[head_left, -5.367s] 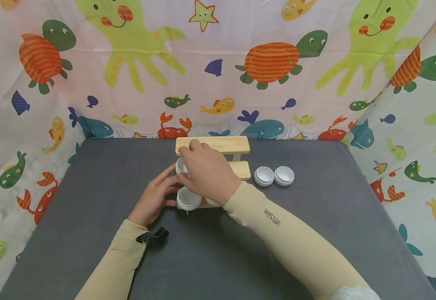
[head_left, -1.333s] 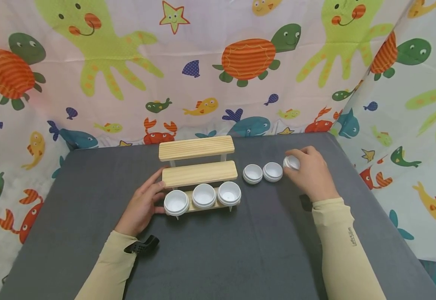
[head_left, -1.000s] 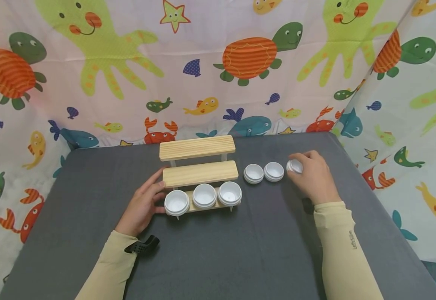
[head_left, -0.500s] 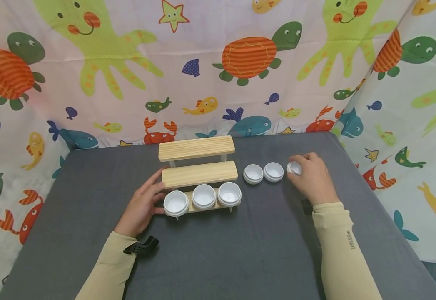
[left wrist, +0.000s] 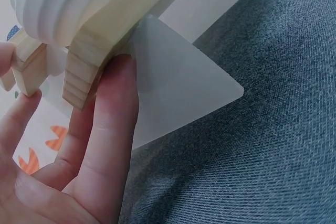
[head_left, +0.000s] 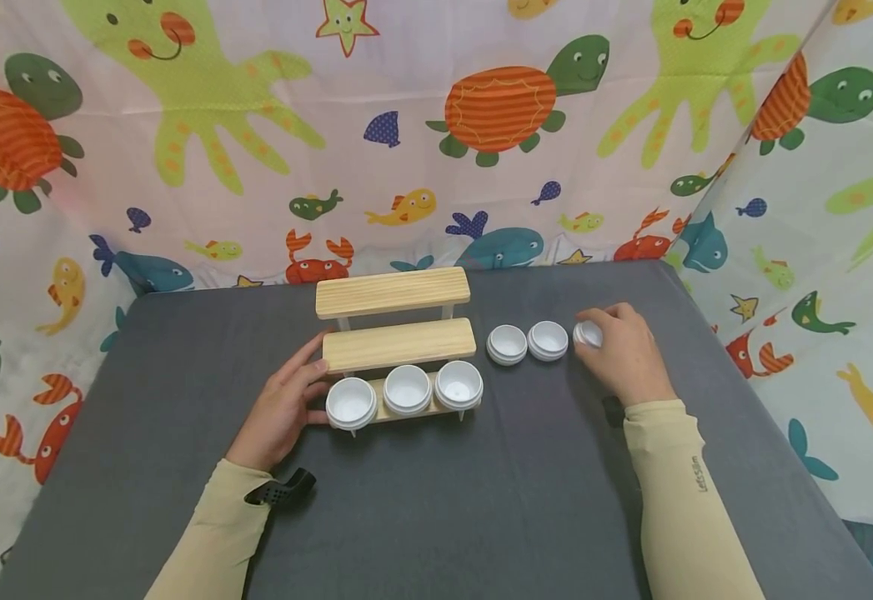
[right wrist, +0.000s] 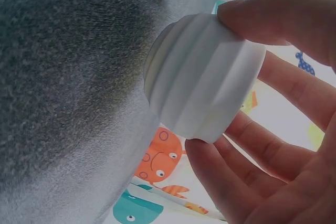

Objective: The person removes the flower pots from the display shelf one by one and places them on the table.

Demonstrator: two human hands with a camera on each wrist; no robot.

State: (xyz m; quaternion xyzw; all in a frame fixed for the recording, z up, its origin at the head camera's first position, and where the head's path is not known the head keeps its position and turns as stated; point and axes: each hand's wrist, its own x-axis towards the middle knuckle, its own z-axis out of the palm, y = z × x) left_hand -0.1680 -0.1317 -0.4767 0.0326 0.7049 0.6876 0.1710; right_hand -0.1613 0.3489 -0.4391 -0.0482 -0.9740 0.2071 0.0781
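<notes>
Left hand [head_left: 274,410] gripping a tiered pale-wood rack [head_left: 398,343], right hand [head_left: 627,357] pinches a round white ribbed cup [head_left: 587,335], now off it and third in line toward the tabletop's [head_left: 496,508] right edge.

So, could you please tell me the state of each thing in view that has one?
Wooden stand, upright
Three bowls on its lowest shelf, upright, open side up
Two bowls beside it, upright on the grey table
Rightmost bowl, held; cannot tell whether lifted
Left grip, holding the wooden stand's left end
Right grip, pinching the rightmost bowl
Patterned cloth, hanging behind
</notes>
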